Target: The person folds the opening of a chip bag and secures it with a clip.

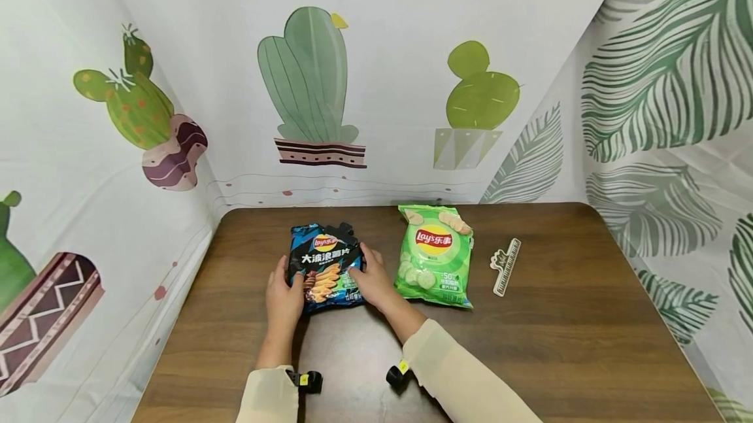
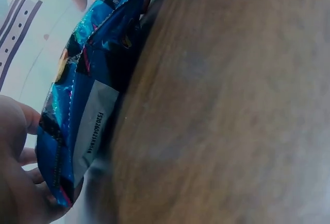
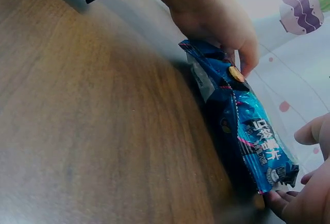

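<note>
A blue and black bag of Lay's potato chips (image 1: pixel 326 257) lies face up on the table between both hands. My left hand (image 1: pixel 284 297) holds its left side, with the thumb over the front. On the right side, my right hand (image 1: pixel 374 284) grips the bag, its thumb lying toward the printed front. A black clip (image 1: pixel 344 232) shows at the bag's upper right corner, partly overlapped by the bag. Seen from the left wrist, the bag's bottom edge (image 2: pixel 85 87) faces the camera, and the fingers of the left hand (image 2: pixel 18 157) reach under its end.
A green Lay's chip bag (image 1: pixel 434 256) lies face up just right of my right hand. Farther right is a white clip (image 1: pixel 506 267) with a ruler-like bar. The brown wooden table (image 1: pixel 559 344) meets a cactus-printed cloth (image 1: pixel 388 83) at its back edge.
</note>
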